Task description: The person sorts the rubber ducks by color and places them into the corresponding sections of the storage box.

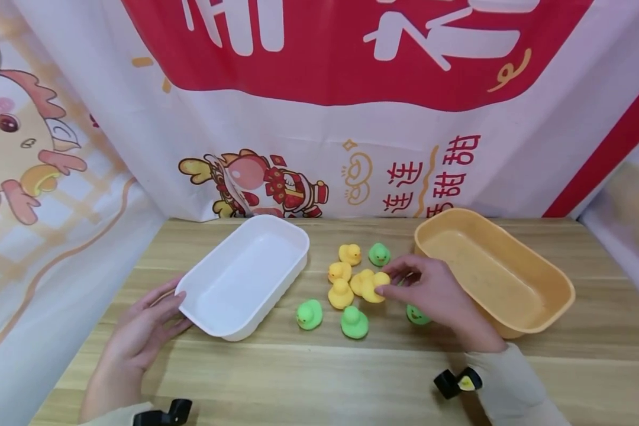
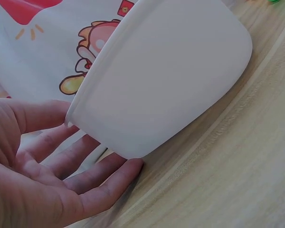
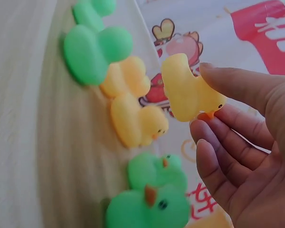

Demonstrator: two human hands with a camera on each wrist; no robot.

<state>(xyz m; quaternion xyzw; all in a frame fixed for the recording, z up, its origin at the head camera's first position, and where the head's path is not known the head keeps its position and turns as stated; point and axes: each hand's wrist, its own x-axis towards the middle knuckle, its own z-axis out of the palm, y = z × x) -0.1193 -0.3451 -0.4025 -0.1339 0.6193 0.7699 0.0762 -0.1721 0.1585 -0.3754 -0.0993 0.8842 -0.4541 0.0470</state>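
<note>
A yellow rubber duck is pinched between the thumb and fingers of my right hand, raised over the other ducks. Several yellow ducks cluster just left of that hand. Around them are green ducks: one at the back, two in front, and another partly hidden under my right hand. My left hand grips the near left corner of a white plastic tub, thumb at its rim and fingers against its underside in the left wrist view.
On the right stands an orange-tan plastic tub, partly behind my right wrist. Everything sits on a wood-grain table. A printed cloth hangs at the back edge, with more cloth at the left and right sides.
</note>
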